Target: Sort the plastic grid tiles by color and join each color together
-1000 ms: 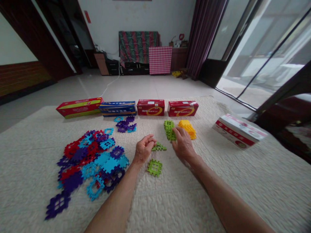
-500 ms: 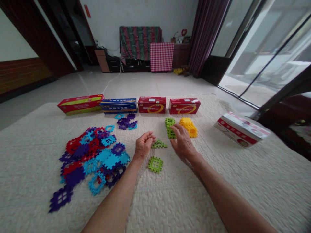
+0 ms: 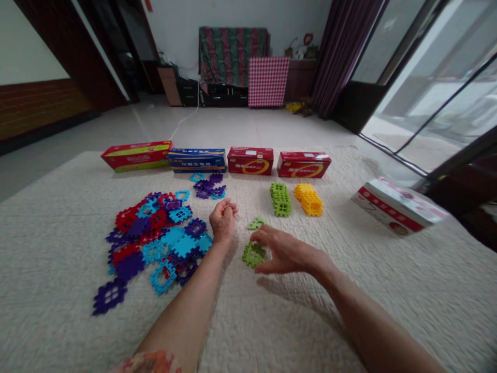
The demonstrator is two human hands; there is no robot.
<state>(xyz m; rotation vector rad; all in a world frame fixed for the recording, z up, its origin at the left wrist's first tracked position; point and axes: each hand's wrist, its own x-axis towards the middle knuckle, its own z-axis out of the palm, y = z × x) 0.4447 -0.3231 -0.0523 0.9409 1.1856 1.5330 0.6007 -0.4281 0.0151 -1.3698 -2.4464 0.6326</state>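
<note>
My right hand point(image 3: 285, 250) reaches over a green square window-frame building piece point(image 3: 251, 255), with thumb and fingers apart at its right side. Just beyond it lies a green triangular piece point(image 3: 256, 223), partly behind my fingers. My left hand point(image 3: 223, 219) hovers to the left of these pieces. Its fingers are curled in, and nothing shows in them. Farther back stands a row of green pieces point(image 3: 280, 199) beside a row of yellow pieces point(image 3: 309, 199).
A heap of red, purple and blue pieces point(image 3: 155, 233) spreads on the left. Behind it lies a smaller purple and blue cluster point(image 3: 208, 187). Red boxes point(image 3: 250, 161), a blue box point(image 3: 197, 160) and a red-green box point(image 3: 137, 156) line the back. A white-red box point(image 3: 398, 207) sits right.
My right hand has left the row of green pieces and come nearer, over the green square. My left hand has drawn away leftward from the green triangle. The view has shifted slightly.
</note>
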